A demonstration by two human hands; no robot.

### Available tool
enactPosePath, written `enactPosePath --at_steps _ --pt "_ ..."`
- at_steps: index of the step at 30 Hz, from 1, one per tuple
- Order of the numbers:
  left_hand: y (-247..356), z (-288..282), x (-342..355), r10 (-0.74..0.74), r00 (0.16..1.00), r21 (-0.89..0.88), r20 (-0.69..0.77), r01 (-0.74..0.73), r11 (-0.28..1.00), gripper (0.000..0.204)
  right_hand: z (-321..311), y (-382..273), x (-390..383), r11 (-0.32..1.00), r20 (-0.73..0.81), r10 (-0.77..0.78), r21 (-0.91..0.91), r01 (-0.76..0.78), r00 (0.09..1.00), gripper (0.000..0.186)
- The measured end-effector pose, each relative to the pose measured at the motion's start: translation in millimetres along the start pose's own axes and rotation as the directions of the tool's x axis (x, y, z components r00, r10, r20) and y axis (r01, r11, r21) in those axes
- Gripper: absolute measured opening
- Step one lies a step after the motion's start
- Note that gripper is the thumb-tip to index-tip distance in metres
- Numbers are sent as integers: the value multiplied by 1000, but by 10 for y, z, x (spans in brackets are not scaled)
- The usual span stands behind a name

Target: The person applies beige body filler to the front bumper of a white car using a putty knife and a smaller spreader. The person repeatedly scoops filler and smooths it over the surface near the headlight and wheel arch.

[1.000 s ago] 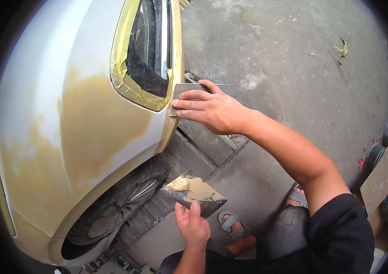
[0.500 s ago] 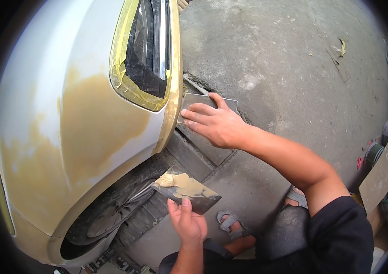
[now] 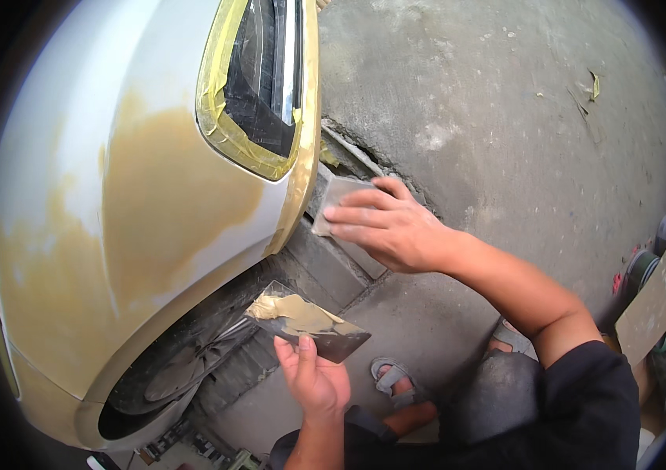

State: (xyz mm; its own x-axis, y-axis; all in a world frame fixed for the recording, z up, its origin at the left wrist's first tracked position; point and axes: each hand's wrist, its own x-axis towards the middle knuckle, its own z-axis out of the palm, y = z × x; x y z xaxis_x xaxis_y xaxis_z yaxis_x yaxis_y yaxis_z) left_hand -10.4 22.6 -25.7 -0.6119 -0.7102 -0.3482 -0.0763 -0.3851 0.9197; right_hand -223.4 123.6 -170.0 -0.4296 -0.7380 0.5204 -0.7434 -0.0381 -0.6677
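My left hand (image 3: 316,384) grips the near edge of a dark flat mixing plate (image 3: 341,345), thumb on top. Tan filler putty (image 3: 282,307) is heaped at the plate's far left corner and smeared across its middle. Farther up and to the right, my right hand (image 3: 407,231) holds a thin translucent putty spreader (image 3: 345,190), fingers laid along its face. The spreader is beside the edge of a car body (image 3: 172,196) with tan patches on its white paint; whether they touch I cannot tell. Yellow masking tape (image 3: 258,160) borders a dark glassy part of the car.
Below the car's curved arch sits a wheel (image 3: 180,372). Grey concrete floor (image 3: 490,141) with a cracked seam runs to the right. Cardboard (image 3: 650,305) and tape rolls (image 3: 642,266) lie at the right edge. My sandalled foot (image 3: 396,380) is under my arms.
My right hand has moved slightly down and right, and the spreader is tilted differently. My left hand and the plate have shifted slightly left and up.
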Motion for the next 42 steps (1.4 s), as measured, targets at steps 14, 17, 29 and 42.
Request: enactPosePath --at_steps 14,17,29,42 --pt "-90 -90 -75 -23 1000 -14 13 23 1000 46 188 136 311 951 -55 -93 -301 72 994 33" --pt "-104 -67 -46 -26 999 -8 31 26 1000 46 183 158 390 953 -82 -117 -290 89 990 32" --pt "-134 -87 -13 -4 999 22 54 3 1000 47 1 425 573 977 -68 -92 -197 77 993 34" --pt "-110 -31 -21 -7 1000 28 30 6 1000 47 -201 642 712 980 -5 -47 -194 45 999 43"
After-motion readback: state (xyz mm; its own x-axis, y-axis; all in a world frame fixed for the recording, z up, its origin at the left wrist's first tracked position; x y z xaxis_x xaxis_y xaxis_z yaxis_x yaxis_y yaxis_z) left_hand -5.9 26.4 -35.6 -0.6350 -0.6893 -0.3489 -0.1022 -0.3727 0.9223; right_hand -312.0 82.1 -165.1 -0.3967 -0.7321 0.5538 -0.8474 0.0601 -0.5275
